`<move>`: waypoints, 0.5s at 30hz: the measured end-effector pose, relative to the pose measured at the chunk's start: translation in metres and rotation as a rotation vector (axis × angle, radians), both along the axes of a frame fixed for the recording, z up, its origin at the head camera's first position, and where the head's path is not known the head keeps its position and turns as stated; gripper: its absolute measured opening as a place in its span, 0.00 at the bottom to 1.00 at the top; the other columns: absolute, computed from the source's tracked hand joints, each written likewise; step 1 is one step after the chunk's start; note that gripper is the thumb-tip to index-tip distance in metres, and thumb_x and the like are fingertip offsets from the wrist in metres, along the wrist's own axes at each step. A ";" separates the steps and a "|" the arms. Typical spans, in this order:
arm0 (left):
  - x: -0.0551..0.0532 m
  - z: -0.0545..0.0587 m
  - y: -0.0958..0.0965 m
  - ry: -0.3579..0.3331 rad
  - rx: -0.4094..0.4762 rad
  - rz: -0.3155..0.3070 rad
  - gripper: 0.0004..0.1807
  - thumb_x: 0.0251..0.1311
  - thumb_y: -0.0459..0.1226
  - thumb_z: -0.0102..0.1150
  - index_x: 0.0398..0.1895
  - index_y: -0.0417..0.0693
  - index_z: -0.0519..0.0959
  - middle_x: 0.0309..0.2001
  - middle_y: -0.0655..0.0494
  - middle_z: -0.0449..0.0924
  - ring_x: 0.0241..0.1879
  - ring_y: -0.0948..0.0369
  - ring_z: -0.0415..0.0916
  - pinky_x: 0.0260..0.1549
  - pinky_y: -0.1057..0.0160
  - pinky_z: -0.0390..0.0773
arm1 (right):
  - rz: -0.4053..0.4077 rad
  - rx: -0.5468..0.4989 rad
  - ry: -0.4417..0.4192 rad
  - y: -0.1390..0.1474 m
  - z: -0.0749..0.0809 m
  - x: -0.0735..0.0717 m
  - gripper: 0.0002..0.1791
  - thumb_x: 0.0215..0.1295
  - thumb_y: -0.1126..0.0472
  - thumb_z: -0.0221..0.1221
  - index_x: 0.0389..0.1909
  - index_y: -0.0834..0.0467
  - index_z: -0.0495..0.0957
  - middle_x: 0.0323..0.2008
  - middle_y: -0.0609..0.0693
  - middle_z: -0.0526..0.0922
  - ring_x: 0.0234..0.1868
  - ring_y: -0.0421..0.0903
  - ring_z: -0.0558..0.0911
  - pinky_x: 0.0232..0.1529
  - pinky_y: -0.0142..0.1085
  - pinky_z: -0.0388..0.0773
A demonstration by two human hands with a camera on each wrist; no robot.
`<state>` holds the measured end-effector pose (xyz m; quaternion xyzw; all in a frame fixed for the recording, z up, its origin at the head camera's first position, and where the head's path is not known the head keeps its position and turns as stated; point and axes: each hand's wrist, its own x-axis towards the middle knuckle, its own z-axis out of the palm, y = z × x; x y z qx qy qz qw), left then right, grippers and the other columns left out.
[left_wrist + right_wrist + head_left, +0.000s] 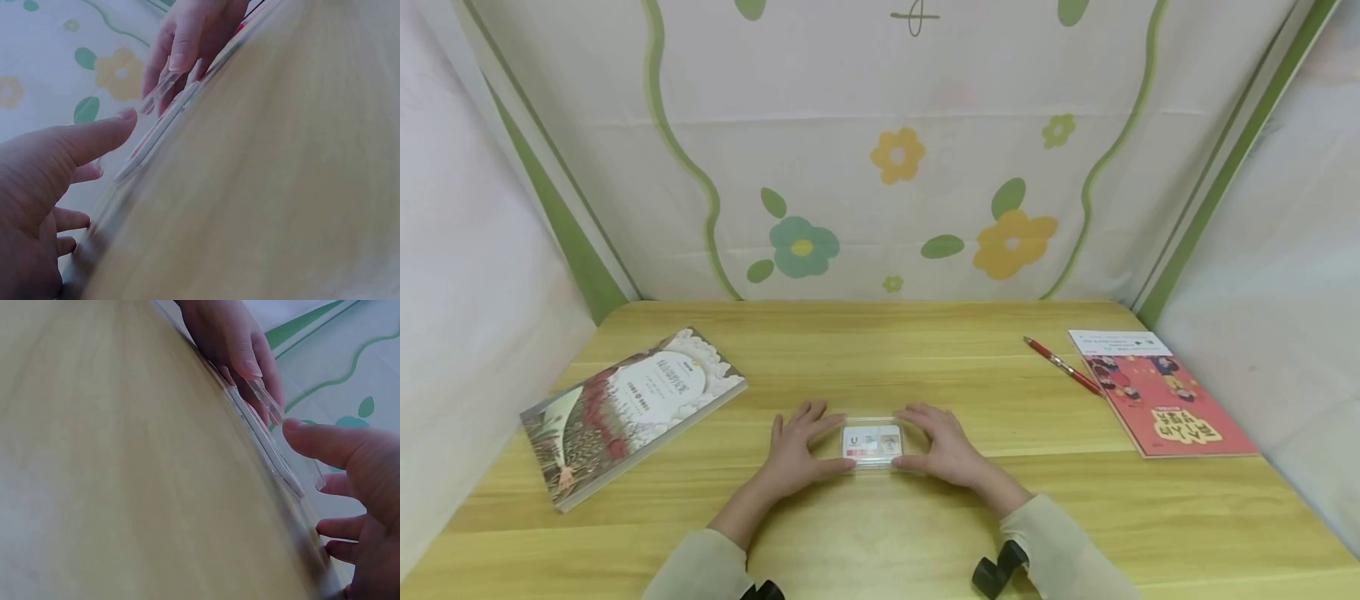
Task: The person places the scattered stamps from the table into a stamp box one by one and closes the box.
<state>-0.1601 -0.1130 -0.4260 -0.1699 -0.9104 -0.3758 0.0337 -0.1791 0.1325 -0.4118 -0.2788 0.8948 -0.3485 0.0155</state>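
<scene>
A clear plastic lid (160, 90) is held between the two hands, tilted just above a flat white case (871, 444) with a printed label. My left hand (801, 454) pinches the lid's left side between thumb and forefinger, the other fingers spread near the table. On the opposite side, my right hand (943, 446) pinches the lid's right edge in the same way. From the right wrist, a narrow gap shows between the lid (267, 403) and the white case (269, 445), which lies in a clear base on the tabletop.
A thick book (632, 412) with a flowered cover lies to the left on the wooden table (880, 358). On the right are a red pen (1063, 365) and a red booklet (1172, 400), close together. A flower-printed curtain (850, 100) borders the back edge.
</scene>
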 end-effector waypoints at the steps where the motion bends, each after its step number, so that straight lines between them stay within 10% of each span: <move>1: 0.000 0.000 0.000 0.004 -0.005 -0.001 0.36 0.36 0.57 0.63 0.52 0.53 0.72 0.60 0.42 0.56 0.61 0.45 0.43 0.52 0.40 0.28 | 0.000 0.006 0.007 0.000 -0.001 0.000 0.35 0.42 0.47 0.64 0.53 0.57 0.69 0.55 0.60 0.64 0.58 0.59 0.58 0.55 0.58 0.39; 15: -0.001 -0.005 0.000 0.071 -0.112 -0.008 0.37 0.34 0.60 0.61 0.50 0.52 0.74 0.60 0.42 0.58 0.61 0.45 0.44 0.51 0.38 0.32 | 0.002 0.058 0.095 -0.001 -0.013 0.000 0.35 0.41 0.44 0.64 0.52 0.55 0.70 0.56 0.58 0.64 0.58 0.56 0.58 0.55 0.56 0.38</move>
